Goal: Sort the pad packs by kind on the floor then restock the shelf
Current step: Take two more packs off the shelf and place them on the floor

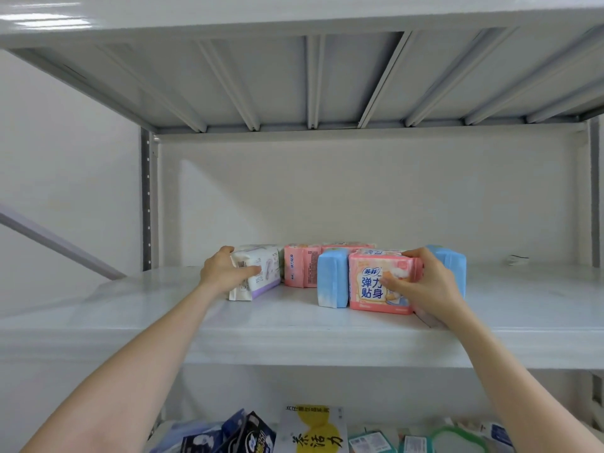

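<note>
On the white metal shelf (pixel 294 325) stand several pad packs. My left hand (pixel 225 271) grips a white and purple pack (pixel 261 273) at the left of the group. My right hand (pixel 421 286) holds a pink pack (pixel 369 282) with blue Chinese lettering at the front right. A light blue pack (pixel 331 279) stands just left of that pink one. Another pink pack (pixel 300 269) stands behind, next to the white one, with one more pink pack (pixel 346 247) behind it. A second light blue pack (pixel 452 266) shows behind my right hand, partly hidden.
The shelf board above (pixel 294 76) hangs low over the packs. The lower shelf holds dark blue packs (pixel 248 433), a white and yellow pack (pixel 313 429) and teal packs (pixel 372 441). A grey upright post (pixel 147 197) stands at the left. A small dark item (pixel 518 258) lies far right.
</note>
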